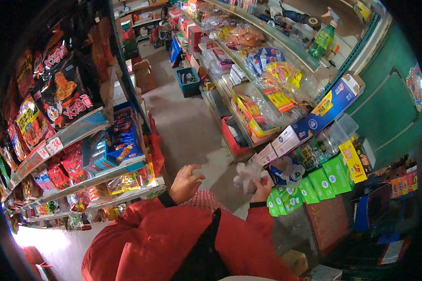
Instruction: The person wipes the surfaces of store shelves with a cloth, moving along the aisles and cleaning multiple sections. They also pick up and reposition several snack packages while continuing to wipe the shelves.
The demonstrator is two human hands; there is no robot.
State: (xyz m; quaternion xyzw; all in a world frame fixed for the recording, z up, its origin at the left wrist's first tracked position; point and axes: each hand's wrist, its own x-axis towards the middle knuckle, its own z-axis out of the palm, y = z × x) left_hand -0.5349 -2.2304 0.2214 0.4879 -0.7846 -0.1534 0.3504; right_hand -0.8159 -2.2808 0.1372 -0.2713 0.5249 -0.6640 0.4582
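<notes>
My right hand holds a crumpled, pale, translucent piece of plastic or cloth, seemingly a bag, its fingers closed on the right side. My left hand is raised near the end of the left shelf, fingers spread and curved, with nothing in it. Between the hands a red-checked cloth shows below. Just right of the crumpled piece sits a clear bag with blue packaging. Several green boxes stand in a row beside my right hand.
Shelves of snack packets line the left. A right-hand rack edge holds bagged goods and a spray bottle. A teal basket and a red bin stand along the aisle floor. A long blue box leans near the green wall.
</notes>
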